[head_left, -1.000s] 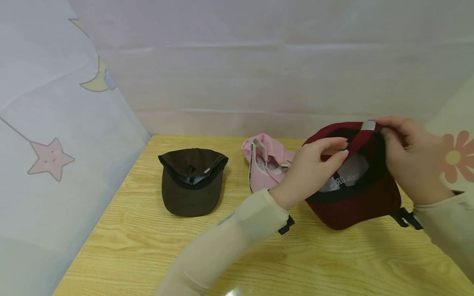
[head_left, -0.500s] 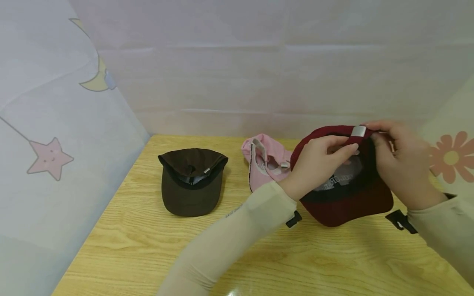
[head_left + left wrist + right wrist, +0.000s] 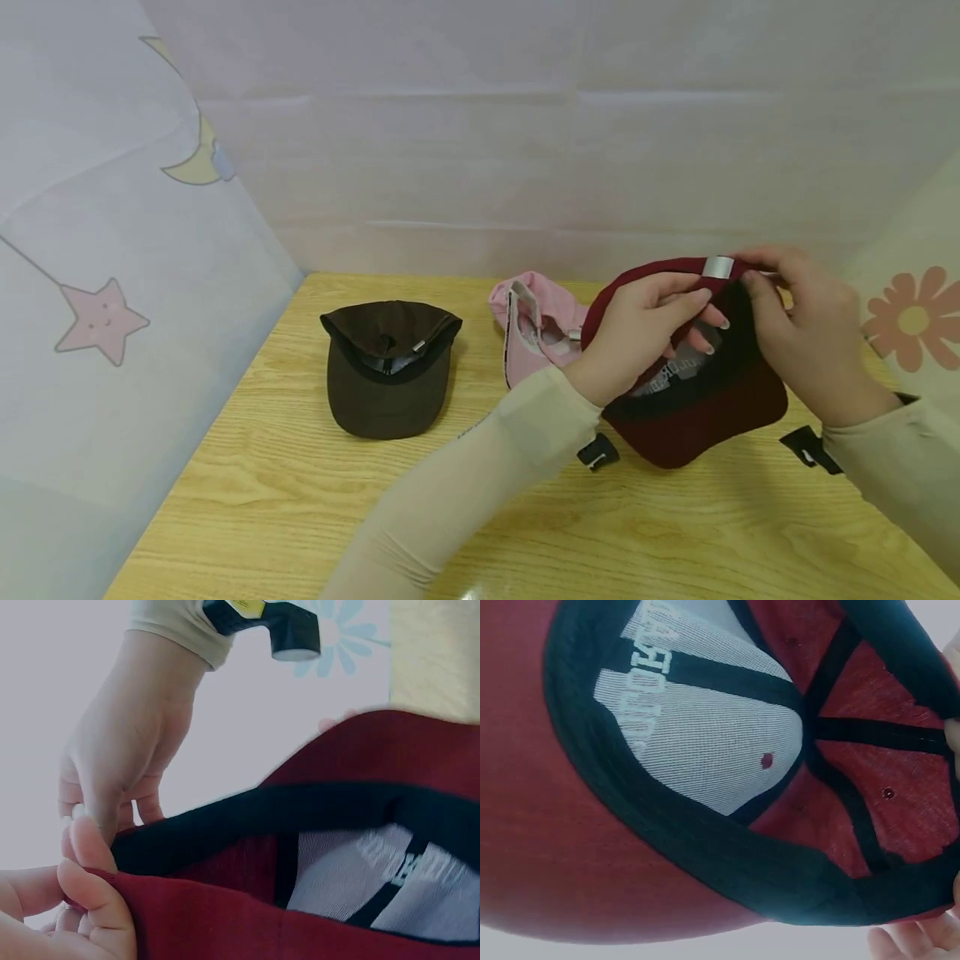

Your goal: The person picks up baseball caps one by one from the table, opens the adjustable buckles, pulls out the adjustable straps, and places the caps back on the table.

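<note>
Maroon cap partly behind left hand

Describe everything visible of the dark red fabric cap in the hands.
The dark red fabric cap is tilted over the yellow wooden table, brim lowest, open underside facing the camera. Inside are a black sweatband, black seam tapes and whitish mesh-like backing with pale lettering. The left hand and right hand pinch its back edge near a silver clasp.

Left hand pinches between thumb and fingers. Right hand, just beside it, pinches likewise. Forearms slant inward.
</note>
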The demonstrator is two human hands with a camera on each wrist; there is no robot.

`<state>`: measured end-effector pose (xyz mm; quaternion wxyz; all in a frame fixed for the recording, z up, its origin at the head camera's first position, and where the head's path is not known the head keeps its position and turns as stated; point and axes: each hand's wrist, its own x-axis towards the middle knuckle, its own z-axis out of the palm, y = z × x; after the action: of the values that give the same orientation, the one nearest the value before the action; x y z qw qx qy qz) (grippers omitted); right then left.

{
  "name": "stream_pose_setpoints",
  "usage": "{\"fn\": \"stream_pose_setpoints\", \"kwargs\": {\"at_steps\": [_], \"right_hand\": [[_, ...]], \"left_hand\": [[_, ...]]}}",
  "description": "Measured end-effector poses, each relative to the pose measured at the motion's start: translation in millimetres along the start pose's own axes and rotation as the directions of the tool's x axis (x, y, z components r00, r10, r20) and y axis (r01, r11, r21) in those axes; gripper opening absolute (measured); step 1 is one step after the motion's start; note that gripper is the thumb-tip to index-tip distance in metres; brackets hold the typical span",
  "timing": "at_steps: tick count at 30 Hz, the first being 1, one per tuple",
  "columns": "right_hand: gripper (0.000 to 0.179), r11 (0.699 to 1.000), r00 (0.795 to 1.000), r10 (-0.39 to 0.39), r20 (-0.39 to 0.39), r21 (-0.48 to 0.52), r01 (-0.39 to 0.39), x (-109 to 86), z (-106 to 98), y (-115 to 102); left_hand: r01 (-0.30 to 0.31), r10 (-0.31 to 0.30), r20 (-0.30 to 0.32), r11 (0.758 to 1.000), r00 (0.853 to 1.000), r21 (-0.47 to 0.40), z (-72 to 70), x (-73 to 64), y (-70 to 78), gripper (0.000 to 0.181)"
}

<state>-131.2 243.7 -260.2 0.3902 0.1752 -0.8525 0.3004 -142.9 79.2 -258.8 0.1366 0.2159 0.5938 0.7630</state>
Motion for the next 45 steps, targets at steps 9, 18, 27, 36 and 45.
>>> {"fn": "stream_pose_setpoints", "kwargs": {"at_steps": [9, 18, 27, 36, 45], "right_hand": [[0.027, 0.997, 0.994, 0.079, 0.073, 0.011, -0.08, -1.0, -4, 16], [0.035, 0.991, 0.983, 0.118, 0.143, 0.047, -0.126, 1.2, -5, 18], [0.019, 0.996, 0.983, 0.08, 0.162, -0.046, -0.073, -1.3, -2, 20], [0.022, 0.995, 0.989, 0.094, 0.118, -0.04, -0.09, 0.8, -5, 19], [0.024, 0.994, 0.988, 0.107, 0.116, -0.039, -0.103, 2.0, -10, 16]], "left_hand": [[0.015, -0.013, 0.015, 0.992, 1.0, -0.128, -2.5, -1.1, -0.6, 0.027], [0.003, -0.001, 0.017, 0.993, 1.0, -0.115, -5.2, -3.3, -0.3, 0.027], [0.0, 0.002, 0.015, 0.993, 1.0, -0.121, -8.3, -8.4, 1.2, 0.026], [0.037, -0.037, 0.005, 0.999, 0.999, -0.038, -10.4, -11.2, 0.8, 0.025], [0.025, -0.021, -0.024, 0.982, 0.999, 0.187, -14.1, -12.8, 0.4, 0.025]]}}
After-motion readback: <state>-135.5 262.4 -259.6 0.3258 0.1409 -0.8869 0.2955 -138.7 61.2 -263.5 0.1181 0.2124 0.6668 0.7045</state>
